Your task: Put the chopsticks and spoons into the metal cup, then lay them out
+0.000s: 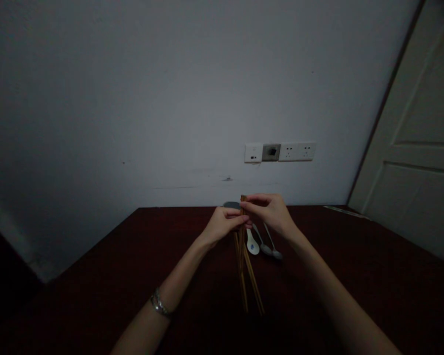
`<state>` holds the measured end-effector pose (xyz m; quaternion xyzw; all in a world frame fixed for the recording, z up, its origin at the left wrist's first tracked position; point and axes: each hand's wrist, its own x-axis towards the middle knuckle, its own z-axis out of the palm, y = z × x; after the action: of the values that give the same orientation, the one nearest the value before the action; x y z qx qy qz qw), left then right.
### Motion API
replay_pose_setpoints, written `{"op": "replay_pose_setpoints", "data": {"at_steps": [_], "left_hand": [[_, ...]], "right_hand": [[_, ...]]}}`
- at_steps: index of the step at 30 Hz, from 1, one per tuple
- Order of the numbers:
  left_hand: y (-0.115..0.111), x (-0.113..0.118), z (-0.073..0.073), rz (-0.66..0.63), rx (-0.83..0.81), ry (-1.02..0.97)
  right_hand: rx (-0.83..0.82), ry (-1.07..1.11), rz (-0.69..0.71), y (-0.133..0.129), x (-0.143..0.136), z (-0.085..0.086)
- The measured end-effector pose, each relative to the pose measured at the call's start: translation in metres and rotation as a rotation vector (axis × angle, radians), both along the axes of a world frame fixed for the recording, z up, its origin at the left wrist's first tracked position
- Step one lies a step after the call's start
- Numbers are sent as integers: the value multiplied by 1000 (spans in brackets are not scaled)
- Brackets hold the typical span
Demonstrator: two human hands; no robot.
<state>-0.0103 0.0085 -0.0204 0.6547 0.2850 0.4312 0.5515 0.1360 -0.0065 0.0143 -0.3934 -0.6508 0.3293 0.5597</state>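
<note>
Both my hands pinch upright wooden chopsticks (241, 241) over the middle of the table. My left hand (225, 224) grips them a little below the top, fingers closed. Higher up, my right hand (268, 209) holds the upper ends between thumb and fingers. More chopsticks (254, 283) lie on the table below and behind, spreading toward me. Just right of them are a white spoon (252, 244) with a blue mark and two metal spoons (266, 249) (277, 255). A round grey item (231, 204) is partly hidden behind my hands.
The dark red table (151, 256) meets a pale wall (170, 98) at its far edge. Sockets and a switch (279, 152) are set in the wall. A panelled door (418, 133) stands at the right. A thin pale strip (346, 212) lies near the back right edge.
</note>
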Motion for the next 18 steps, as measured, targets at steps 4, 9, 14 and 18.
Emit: {"op": "replay_pose_setpoints", "data": {"at_steps": [4, 9, 14, 18], "left_hand": [[3, -2, -4, -72, -30, 68], [6, -5, -10, -207, -23, 188], [6, -6, -13, -233, -18, 235], [7, -7, -14, -223, 9, 276]], "right_hand": [[49, -15, -26, 1, 4, 3], [50, -8, -86, 4, 12, 5], [34, 13, -87, 6, 14, 5], [39, 4, -69, 7, 13, 4]]}}
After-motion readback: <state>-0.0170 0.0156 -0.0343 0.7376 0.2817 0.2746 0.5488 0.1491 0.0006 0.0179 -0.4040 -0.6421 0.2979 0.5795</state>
